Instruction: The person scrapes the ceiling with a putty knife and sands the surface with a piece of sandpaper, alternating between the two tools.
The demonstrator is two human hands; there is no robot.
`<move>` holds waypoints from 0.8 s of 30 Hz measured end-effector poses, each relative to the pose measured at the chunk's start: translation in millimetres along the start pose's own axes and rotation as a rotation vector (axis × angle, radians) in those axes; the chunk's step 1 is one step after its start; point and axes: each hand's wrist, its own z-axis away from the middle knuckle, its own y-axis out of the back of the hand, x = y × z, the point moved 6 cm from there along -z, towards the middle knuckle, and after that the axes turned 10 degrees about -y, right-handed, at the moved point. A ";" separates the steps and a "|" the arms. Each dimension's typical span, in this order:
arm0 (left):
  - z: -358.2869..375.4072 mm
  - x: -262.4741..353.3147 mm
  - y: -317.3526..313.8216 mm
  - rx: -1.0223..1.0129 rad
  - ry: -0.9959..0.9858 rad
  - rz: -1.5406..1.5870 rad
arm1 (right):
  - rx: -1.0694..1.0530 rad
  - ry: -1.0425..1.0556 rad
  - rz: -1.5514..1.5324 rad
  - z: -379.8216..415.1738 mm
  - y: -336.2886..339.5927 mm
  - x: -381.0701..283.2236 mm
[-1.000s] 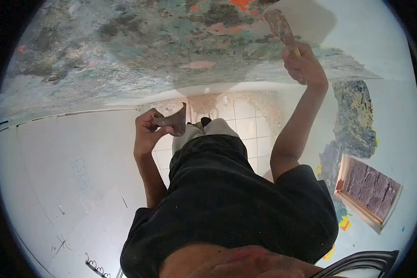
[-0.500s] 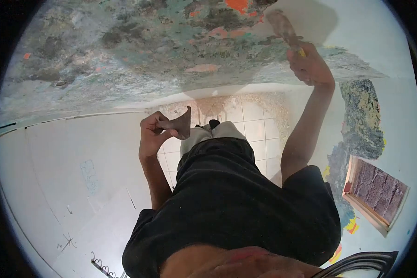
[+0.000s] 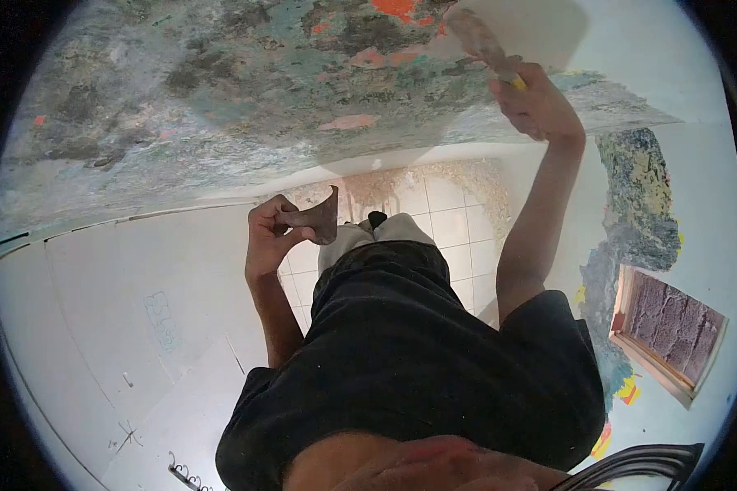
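Note:
My left hand (image 3: 272, 237) is closed around a small grey-brown curved piece (image 3: 318, 217), pinched between thumb and fingers in front of my waist. Up at the right, my right hand (image 3: 540, 102) grips the handle of a scraper (image 3: 483, 45), a putty knife with a bit of yellow on its handle. The scraper's blade lies against or very near the patchy wall (image 3: 246, 90), at the border with a smooth pale area; exact contact cannot be told.
Orange and pink spots dot the wall. Below are floor tiles (image 3: 450, 233) with debris along the wall's foot. A framed opening (image 3: 671, 327) is at the right, beside a dark stripped strip (image 3: 640, 196). Hooks (image 3: 188, 475) show at the lower left.
My right hand and the scraper have shifted slightly left and up in the view. My left hand and its piece have hardly moved. The wall's position in the view has shifted a little.

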 end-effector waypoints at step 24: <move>-2.6 -0.3 -5.8 -0.032 -0.003 -0.004 | 0.011 0.068 0.216 -1.8 -17.6 -21.5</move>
